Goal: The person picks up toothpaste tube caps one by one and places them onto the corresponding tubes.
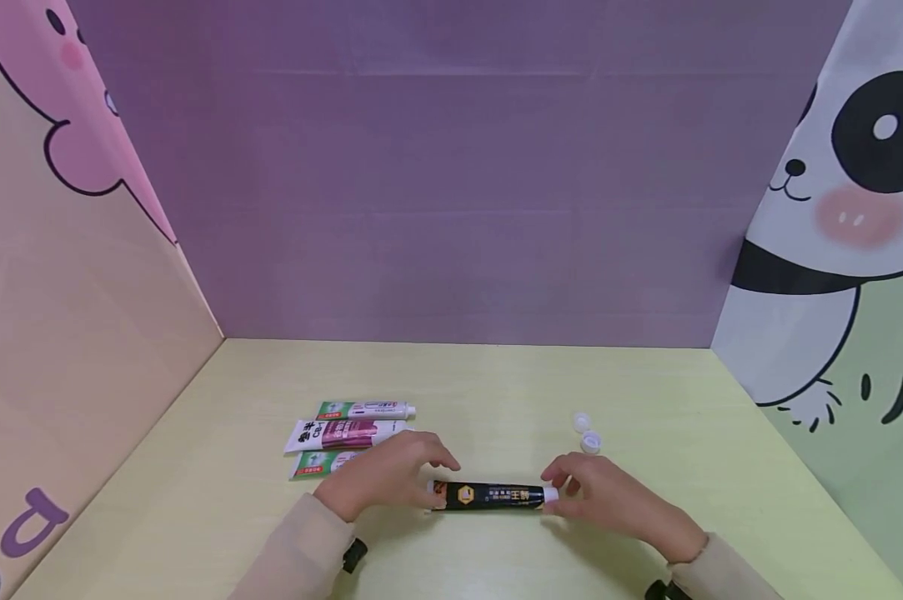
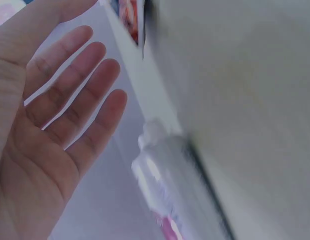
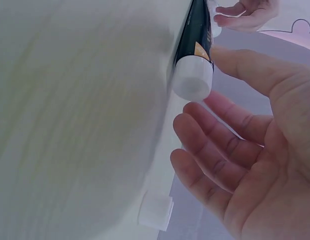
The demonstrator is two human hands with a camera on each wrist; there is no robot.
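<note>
A black tube [image 1: 496, 496] with gold print lies on the table, its white cap [image 1: 551, 494] pointing right. My left hand [image 1: 391, 473] is at the tube's flat end, the thumb beside it. In the left wrist view, the fingers [image 2: 100, 117] of that hand are extended and spread apart. By the cap is my right hand [image 1: 609, 493], its thumb alongside the tube's shoulder. The right wrist view shows the other fingers [image 3: 195, 135] loosely bent below the cap, not wrapped around it.
Three more tubes lie stacked side by side at the left: a green and white one [image 1: 364, 409] at the back, a purple and white one [image 1: 338, 434], and another green one [image 1: 323, 462] partly behind my left hand. Two small white caps [image 1: 590, 442] sit beyond my right hand. Printed panels enclose the table [image 1: 481, 375].
</note>
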